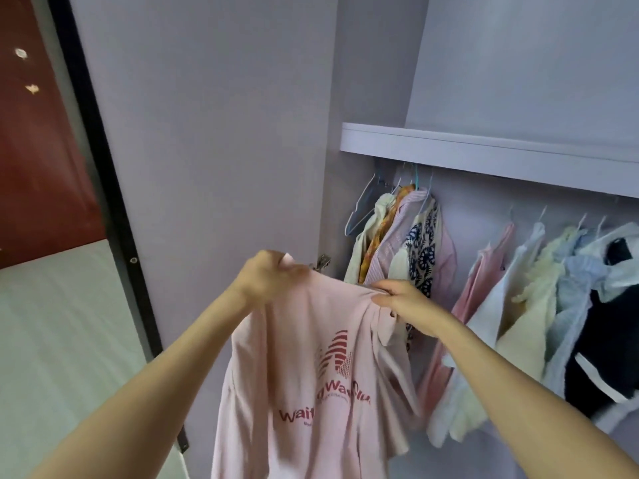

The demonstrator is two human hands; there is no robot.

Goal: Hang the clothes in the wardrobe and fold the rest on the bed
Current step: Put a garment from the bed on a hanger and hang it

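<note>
Pink T-shirt (pixel 311 368): shoulders pinched by left hand (pixel 268 276) and right hand (pixel 403 302); empty hanger (pixel 363 209) up-right, nearer right.

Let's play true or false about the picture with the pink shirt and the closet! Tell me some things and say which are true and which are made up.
1. Both hands hold the pink T-shirt. True: the left hand and the right hand grip its top edge.
2. The shirt's print is blue. False: it is red.
3. An empty hanger hangs at the left end of the wardrobe's rail. True.
4. The wardrobe holds no clothes. False: many hanging clothes fill it under the shelf.
5. The pink T-shirt is folded flat on the bed. False: it hangs from the hands.
</note>
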